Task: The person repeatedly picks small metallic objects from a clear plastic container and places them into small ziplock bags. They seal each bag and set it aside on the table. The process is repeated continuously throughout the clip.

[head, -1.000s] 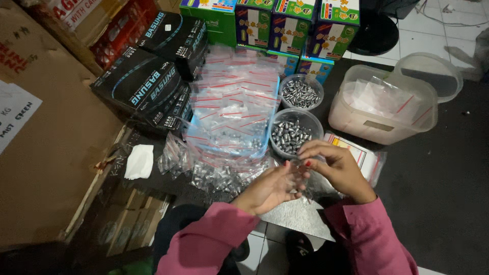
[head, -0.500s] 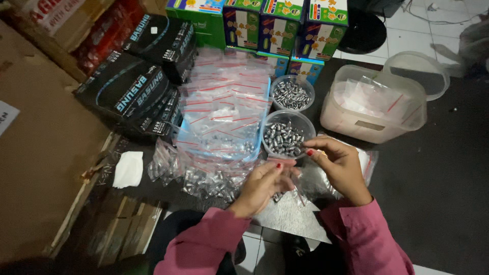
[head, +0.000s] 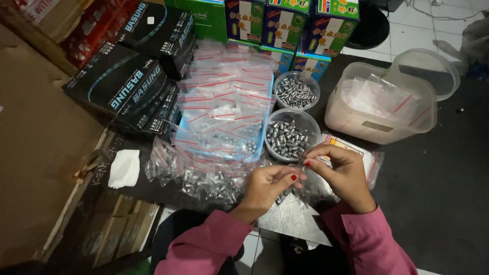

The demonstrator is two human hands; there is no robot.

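Bottom centre: left hand (head: 270, 184) and right hand (head: 340, 170) meet, fingertips of both pinching one small clear bag (head: 311, 164), contents too small to tell. Just above: two round tubs of grey metal pellets, near tub (head: 291, 135), far tub (head: 296, 90). Left of them, heap of red-striped zip bags (head: 224, 109). Right: one big plastic container (head: 379, 104). Upper left: black boxes (head: 127, 84). One white tissue (head: 125, 168) lower left.

Left hand (head: 269, 184) and right hand (head: 340, 170) meet fingertip to fingertip over the dark bench (head: 448, 203), pinching a small clear plastic zip bag (head: 305, 170) between them. Just beyond: round clear plastic bowl of small grey metal pellets (head: 289, 137); a heap of red-striped clear zip bags (head: 224, 112) to its left.
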